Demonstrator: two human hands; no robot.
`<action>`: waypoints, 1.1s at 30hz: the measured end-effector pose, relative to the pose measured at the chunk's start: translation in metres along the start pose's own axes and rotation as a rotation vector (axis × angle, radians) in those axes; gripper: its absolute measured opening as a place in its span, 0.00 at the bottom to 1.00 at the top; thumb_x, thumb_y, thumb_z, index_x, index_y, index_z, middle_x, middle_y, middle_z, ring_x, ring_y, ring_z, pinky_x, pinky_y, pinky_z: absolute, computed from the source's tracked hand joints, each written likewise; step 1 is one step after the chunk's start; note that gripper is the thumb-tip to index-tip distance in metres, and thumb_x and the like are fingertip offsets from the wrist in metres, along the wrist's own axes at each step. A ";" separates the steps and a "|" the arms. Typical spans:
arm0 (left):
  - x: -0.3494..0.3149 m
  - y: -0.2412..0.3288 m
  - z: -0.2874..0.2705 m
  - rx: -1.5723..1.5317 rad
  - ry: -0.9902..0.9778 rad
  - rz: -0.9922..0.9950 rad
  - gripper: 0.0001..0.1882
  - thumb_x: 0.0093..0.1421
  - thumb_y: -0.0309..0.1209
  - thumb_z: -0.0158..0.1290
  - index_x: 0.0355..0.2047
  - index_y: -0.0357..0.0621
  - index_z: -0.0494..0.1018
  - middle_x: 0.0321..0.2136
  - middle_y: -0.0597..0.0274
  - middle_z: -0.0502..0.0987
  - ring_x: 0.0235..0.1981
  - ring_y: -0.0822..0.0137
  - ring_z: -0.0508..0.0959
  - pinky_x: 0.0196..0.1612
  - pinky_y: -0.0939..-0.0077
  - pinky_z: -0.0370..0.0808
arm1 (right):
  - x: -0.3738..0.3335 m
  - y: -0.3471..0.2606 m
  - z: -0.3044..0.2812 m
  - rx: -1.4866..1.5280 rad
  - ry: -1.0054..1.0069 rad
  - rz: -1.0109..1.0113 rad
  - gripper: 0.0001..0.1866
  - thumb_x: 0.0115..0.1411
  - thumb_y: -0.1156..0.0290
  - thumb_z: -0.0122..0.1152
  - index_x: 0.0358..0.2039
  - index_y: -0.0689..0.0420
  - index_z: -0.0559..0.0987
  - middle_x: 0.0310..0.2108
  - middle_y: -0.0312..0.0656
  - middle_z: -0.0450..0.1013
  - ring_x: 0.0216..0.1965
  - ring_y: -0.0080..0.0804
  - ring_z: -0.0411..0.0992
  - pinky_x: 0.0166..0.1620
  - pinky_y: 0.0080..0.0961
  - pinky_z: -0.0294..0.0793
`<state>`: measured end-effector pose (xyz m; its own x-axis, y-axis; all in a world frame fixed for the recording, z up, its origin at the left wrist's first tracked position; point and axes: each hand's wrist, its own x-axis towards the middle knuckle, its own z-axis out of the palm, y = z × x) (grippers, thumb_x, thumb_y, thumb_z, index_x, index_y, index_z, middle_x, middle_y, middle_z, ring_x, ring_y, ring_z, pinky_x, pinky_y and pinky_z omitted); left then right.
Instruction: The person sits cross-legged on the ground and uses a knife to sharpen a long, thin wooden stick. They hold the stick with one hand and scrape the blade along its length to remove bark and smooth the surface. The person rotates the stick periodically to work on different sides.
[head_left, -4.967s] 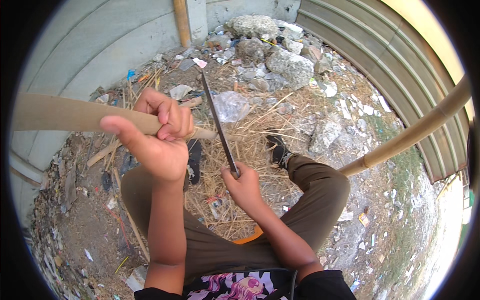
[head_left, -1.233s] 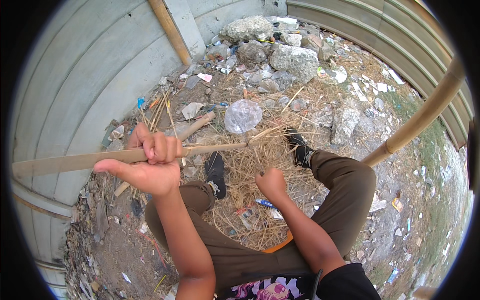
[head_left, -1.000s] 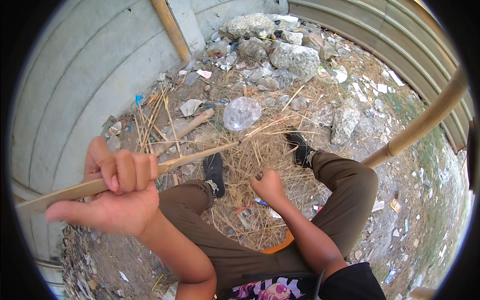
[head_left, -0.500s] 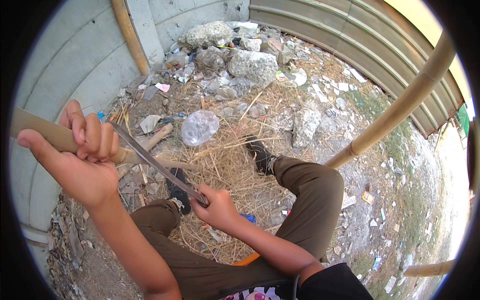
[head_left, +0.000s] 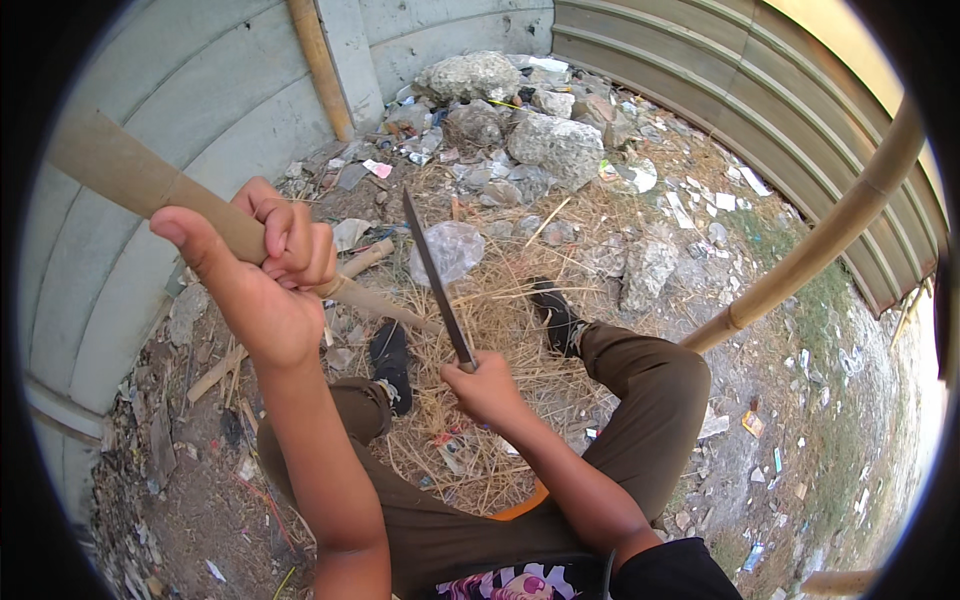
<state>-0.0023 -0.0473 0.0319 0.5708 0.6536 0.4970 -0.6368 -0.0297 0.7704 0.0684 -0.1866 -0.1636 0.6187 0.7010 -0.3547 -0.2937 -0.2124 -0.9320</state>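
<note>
My left hand (head_left: 282,300) grips a bamboo pole (head_left: 130,175), fingers curled around it and thumb stretched along its side. The pole slants from the upper left down toward the straw, and its section below my hand is narrower. In my right hand (head_left: 487,392) is a machete (head_left: 430,270), held by its handle, which my fingers mostly hide. Its long dark blade points up and slightly left, to the right of the pole and apart from it. Behind the blade lies a clear crumpled plastic piece (head_left: 455,250).
Dry straw (head_left: 470,330) and scattered litter cover the ground between my shod feet. Another bamboo pole (head_left: 800,270) leans at the right, beside my knee. Rough rocks (head_left: 555,148) are piled at the back, between a concrete wall (head_left: 230,80) and a corrugated metal fence (head_left: 720,60).
The machete has swung away from the bamboo pole, its tip moving right and up. My left hand still grips the pole. The whole view has shifted somewhat.
</note>
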 end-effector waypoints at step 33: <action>0.006 0.008 -0.043 -0.031 0.120 0.104 0.37 0.59 0.74 0.39 0.21 0.51 0.53 0.13 0.74 0.49 0.13 0.78 0.44 0.17 0.79 0.42 | 0.038 0.089 0.037 -0.387 0.135 -0.477 0.10 0.57 0.69 0.62 0.26 0.64 0.78 0.16 0.54 0.73 0.18 0.52 0.75 0.26 0.41 0.72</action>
<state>-0.0260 -0.0113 0.0243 0.4358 0.7339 0.5210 -0.7061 -0.0802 0.7036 0.0388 -0.1538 -0.2570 0.7107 0.6923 0.1247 0.3070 -0.1459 -0.9405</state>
